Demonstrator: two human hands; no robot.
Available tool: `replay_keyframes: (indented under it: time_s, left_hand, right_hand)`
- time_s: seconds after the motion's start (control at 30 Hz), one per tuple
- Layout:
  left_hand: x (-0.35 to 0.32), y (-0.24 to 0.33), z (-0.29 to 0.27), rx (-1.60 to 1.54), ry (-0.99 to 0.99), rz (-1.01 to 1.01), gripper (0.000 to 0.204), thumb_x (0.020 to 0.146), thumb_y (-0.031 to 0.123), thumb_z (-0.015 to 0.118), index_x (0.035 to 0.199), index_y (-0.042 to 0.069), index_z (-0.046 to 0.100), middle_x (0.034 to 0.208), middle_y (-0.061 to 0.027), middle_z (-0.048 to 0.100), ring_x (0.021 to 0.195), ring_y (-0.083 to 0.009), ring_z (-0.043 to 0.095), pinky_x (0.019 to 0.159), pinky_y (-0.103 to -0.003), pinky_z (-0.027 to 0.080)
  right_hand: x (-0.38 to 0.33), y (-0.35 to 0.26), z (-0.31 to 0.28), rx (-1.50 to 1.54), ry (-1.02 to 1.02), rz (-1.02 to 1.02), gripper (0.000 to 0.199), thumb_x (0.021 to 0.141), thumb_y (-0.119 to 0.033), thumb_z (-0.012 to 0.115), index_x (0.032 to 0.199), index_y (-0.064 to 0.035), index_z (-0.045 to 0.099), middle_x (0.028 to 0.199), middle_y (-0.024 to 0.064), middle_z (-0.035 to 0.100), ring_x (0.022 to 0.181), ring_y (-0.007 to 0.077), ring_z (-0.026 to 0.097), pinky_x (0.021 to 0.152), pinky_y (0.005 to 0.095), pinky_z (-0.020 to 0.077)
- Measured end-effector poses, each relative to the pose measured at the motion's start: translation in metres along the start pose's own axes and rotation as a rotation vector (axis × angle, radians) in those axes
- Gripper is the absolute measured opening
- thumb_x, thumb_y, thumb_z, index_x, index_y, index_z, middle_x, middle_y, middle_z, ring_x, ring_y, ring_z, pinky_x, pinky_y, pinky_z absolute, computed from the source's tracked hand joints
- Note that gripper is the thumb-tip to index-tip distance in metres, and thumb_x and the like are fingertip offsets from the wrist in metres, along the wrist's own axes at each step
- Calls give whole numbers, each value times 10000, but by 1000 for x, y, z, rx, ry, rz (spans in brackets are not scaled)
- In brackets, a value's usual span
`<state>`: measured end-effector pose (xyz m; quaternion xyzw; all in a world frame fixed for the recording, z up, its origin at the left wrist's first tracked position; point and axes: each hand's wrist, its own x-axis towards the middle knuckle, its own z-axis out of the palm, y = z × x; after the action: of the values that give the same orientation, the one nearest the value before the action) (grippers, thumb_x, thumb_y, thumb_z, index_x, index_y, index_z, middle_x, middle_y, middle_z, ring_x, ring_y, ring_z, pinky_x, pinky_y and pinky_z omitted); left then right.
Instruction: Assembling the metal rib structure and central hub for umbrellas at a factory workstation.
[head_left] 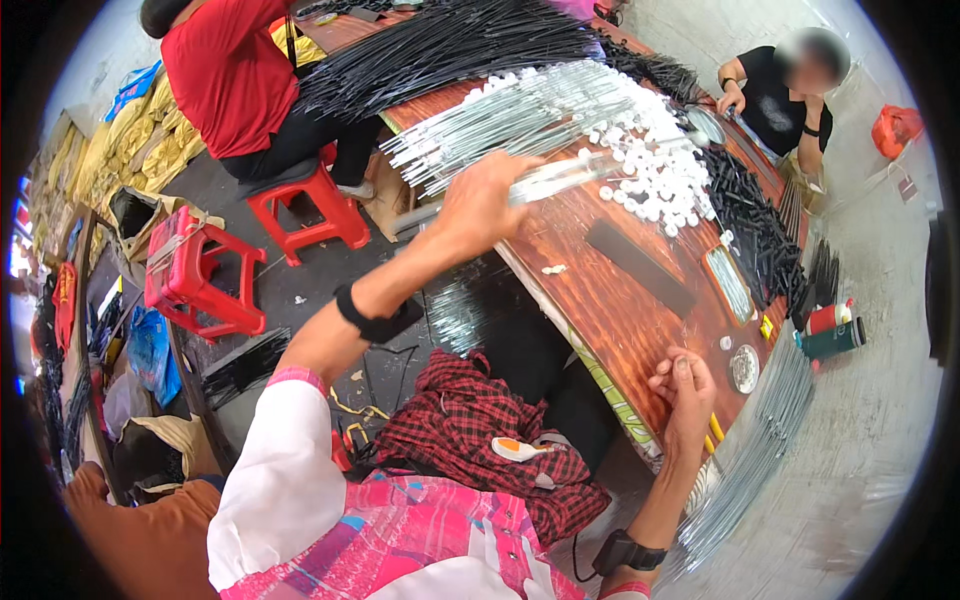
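Over the near left edge of the wooden table (560, 245), my left hand (480, 205) is closed around a bundle of thin metal rods (565, 178), partly smeared by motion. Just beyond it lies a broad pile of silvery rods (470, 140) beside many small white plastic caps (660, 185). My right hand (685, 385) is above the table's near right part, fingers curled and thumb pressed to them; whatever they hold is too small to make out. Close to it are a round clear dish (744, 368) and yellow tool handles (714, 432).
Black rods (450, 55) are heaped at the far side, black short parts (750, 215) at the right. A dark flat strip (640, 268) and a small tray (730, 285) lie on the table. Red stools (305, 215) stand left. Two co-workers sit nearby. A checked cloth (470, 430) covers my lap.
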<state>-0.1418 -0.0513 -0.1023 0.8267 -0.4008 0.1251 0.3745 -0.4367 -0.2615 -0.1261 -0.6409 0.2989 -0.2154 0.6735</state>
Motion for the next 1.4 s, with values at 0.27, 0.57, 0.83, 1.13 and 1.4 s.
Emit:
replay_keyframes:
  time_s: [0.27,0.57,0.83,1.13,1.4]
  left_hand:
    - [39,-47,33,292,-26,89,708,706,230,790,1324,65,484,1251,-217,475,1129,-369,464,951,-436,415]
    - [32,-50,31,323,20,160,596,671,112,753,1228,88,543,1144,-184,516,1071,-367,490,877,-435,440]
    - [48,-50,22,291,-175,162,543,688,168,759,1188,104,556,1020,-165,508,852,-367,582,715,-441,489]
    - [57,-69,25,61,-57,89,326,711,121,694,1021,68,608,956,-130,574,826,-340,607,721,-422,497]
    - [77,-52,38,127,-85,58,272,697,114,706,938,62,592,970,-134,572,868,-339,588,716,-428,484]
  right_hand:
    - [3,3,4,-68,-38,37,245,963,-183,549,1054,39,595,829,63,624,672,108,605,632,228,515]
    - [6,10,6,-89,-98,3,199,961,-124,524,1046,34,609,820,57,625,666,82,581,625,214,479]
    - [-2,11,11,-209,8,-71,192,956,-98,521,1028,55,611,798,59,626,622,66,537,585,198,438]
    - [-2,7,18,-237,82,-58,179,947,-60,506,1018,61,617,777,57,627,581,56,526,545,185,425]
    - [-1,8,20,-241,94,-78,177,953,-80,518,1017,53,615,767,54,622,564,56,520,532,186,424]
